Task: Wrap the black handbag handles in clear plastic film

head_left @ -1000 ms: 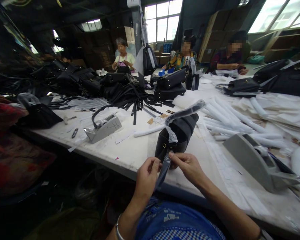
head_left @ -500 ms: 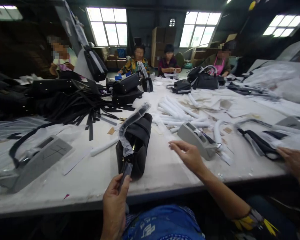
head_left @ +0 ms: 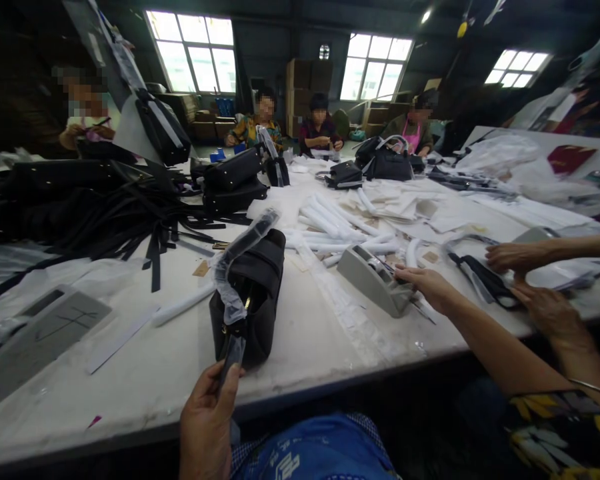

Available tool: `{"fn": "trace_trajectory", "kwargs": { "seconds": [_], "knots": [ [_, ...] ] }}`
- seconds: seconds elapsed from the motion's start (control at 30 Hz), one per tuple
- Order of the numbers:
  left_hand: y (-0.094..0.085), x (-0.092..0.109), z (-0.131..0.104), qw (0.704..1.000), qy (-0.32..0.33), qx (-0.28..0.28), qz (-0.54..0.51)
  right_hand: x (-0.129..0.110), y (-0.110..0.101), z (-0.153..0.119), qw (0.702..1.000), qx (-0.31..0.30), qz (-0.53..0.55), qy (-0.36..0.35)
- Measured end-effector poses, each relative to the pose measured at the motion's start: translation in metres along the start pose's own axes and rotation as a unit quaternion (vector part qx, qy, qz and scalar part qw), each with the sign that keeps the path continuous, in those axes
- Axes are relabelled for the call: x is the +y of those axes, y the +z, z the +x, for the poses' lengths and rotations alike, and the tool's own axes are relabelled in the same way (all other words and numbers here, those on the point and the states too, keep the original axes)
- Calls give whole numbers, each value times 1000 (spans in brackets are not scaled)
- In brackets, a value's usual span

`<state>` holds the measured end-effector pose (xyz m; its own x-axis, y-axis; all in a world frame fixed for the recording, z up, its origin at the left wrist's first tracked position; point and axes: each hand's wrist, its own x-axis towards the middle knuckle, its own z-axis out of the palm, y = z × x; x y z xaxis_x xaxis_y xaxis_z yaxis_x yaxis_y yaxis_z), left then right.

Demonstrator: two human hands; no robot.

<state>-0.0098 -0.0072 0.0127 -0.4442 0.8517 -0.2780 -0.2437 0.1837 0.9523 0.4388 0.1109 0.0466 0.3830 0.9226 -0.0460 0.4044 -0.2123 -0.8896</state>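
Black bag point(head_left: 263, 293) sits on the table point(head_left: 300, 343), just beyond the left hand point(head_left: 207, 413), its long axis pointing away; that hand pinches its plastic-wrapped strap point(head_left: 234, 352). Well to the bag's right, the right hand point(head_left: 427, 287) is at the grey tape dispenser point(head_left: 367, 283), nearer it than the left. Blur hides whether those fingertips grip anything; the bag's underside is hidden

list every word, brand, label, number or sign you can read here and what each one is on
Nothing reads clearly enough to quote.
Blue cloth at the lap: white characters, blurred and partly cut off.
Grey tape dispenser on the left: dark hand-drawn strokes, no word I can make out.
Dark red sheet: faint marks, too small.
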Motion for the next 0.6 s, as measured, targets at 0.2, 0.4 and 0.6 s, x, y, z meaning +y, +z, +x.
{"fn": "trace_trajectory", "kwargs": {
  "seconds": [0.2,0.4,0.6],
  "knots": [
    [-2,-1,-1,1000,3,-4,6,-8,-28,-24,993,39,111,-20],
    [-3,-3,1,1000,-7,-1,0,15,-34,-53,987,25,133,81],
    [1,1,-1,1000,-13,0,-14,46,-18,-57,984,89,123,98]
  ]
}}
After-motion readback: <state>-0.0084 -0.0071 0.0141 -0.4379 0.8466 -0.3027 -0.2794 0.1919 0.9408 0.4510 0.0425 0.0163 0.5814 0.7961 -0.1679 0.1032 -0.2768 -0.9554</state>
